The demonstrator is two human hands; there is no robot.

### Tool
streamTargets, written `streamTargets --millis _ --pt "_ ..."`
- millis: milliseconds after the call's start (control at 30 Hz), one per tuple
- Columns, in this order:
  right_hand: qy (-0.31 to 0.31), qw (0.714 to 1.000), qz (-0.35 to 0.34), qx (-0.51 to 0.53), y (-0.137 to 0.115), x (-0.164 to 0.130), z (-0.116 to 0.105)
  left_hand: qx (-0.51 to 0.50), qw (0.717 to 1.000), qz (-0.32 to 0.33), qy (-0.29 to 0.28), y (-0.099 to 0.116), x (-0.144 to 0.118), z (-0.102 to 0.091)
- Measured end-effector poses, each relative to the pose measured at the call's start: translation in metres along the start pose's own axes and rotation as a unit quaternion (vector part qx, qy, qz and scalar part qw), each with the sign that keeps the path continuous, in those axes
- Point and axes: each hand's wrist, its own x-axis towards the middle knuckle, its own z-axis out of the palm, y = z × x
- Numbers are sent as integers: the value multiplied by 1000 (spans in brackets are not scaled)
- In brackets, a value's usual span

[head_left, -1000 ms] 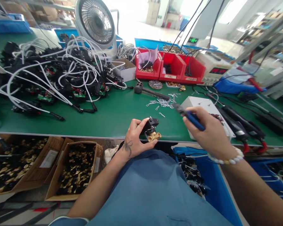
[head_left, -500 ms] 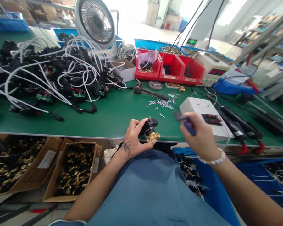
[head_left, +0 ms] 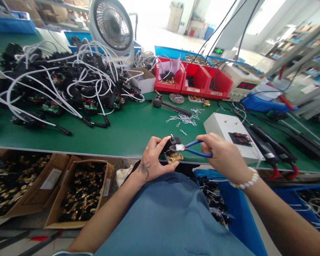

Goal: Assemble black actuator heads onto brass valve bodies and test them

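Between the two hands, just over the near edge of the green bench (head_left: 138,131), a small valve with a black top and a brass body (head_left: 173,151) is being gripped by the left hand (head_left: 152,161), whose thumb and fingers are wrapping around its black part while the brass fitting is sticking out below and toward the right hand. That right hand (head_left: 221,156), wearing a white bead bracelet (head_left: 244,181) at the wrist, is clenching the blue handles of a pair of pliers (head_left: 194,149), and the plier nose is pointing left and meeting the top of the valve, where something small and white is showing at the tip; whether the nose is pinching it cannot be told. Just beyond the right hand a white box with red switches (head_left: 229,133) is lying on the bench, and beyond the gap between the hands a scatter of small metal clips (head_left: 185,119) and a black-handled tool (head_left: 168,105) are lying farther out. Far beyond the left hand a heap of black parts with white cables (head_left: 61,81) is spreading across the bench, with a fan (head_left: 112,26) standing behind it and red bins (head_left: 200,78) sitting off toward the right-hand side. Below the left forearm, under the bench edge, cardboard boxes of brass and black parts (head_left: 80,193) are standing open, and a blue crate (head_left: 240,209) is sitting below the right forearm.
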Motion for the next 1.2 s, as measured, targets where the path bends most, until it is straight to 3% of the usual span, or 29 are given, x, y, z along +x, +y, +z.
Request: streamTargets --millis 133,333,467,533,633,700,867,900,1033,1067,1200 --pt "125 991 42 -18 -1 0 -3 -4 1000 -6 5 -1 1 -1" --pt "-12 999 -34 -15 -4 4 -2 -5 1000 1 5 -2 0 1" --pt "116 992 26 -29 -4 5 -7 -8 1000 1 10 -2 0 1" --pt "125 990 44 -38 -3 4 -5 -9 1000 0 12 -2 -1 1" --pt "8 999 17 -38 1 3 -2 -6 1000 -2 13 -1 -1 1" --pt "-28 999 5 -40 2 5 -3 -3 1000 -5 14 -1 -1 1" --pt "114 990 48 -59 0 5 -6 -3 1000 -6 15 0 0 1" --pt "111 991 43 -59 -1 4 -4 -2 1000 -5 15 0 0 1" --pt "-10 999 -15 -49 -1 2 1 3 1000 1 15 0 -1 1" --pt "-12 998 -19 -51 0 2 0 4 1000 2 15 0 -1 1" --pt "105 992 14 -68 3 0 -3 7 1000 6 17 -1 0 1"
